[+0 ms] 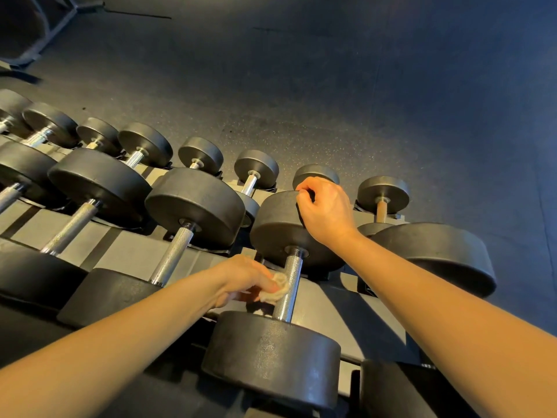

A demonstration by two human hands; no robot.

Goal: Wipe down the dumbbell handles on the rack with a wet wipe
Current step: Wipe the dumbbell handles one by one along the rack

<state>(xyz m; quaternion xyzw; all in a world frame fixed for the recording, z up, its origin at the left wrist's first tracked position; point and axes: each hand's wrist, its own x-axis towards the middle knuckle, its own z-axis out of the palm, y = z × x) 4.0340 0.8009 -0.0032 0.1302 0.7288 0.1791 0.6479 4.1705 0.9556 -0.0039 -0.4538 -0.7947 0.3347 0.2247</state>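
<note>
The person leans over the rack (pixel 126 251), working on a dumbbell (pixel 271 354) in the near row, towards the rack's right end. The left hand (pixel 244 276) has its fingers pinched round a bunched wet wipe (pixel 275 289) and presses it against the left side of the knurled handle (pixel 291 282), about midway along the bar. The right hand (pixel 325 212) has its fingers curled over the rim of that dumbbell's far head (pixel 274 227), apparently steadying it.

I judge the job to be mid-course: this handle is being wiped now. The neighbouring handles (pixel 176 251) to the left and the smaller dumbbells (pixel 256 170) along the back edge show no damp sheen, so I cannot tell which are done.
</note>
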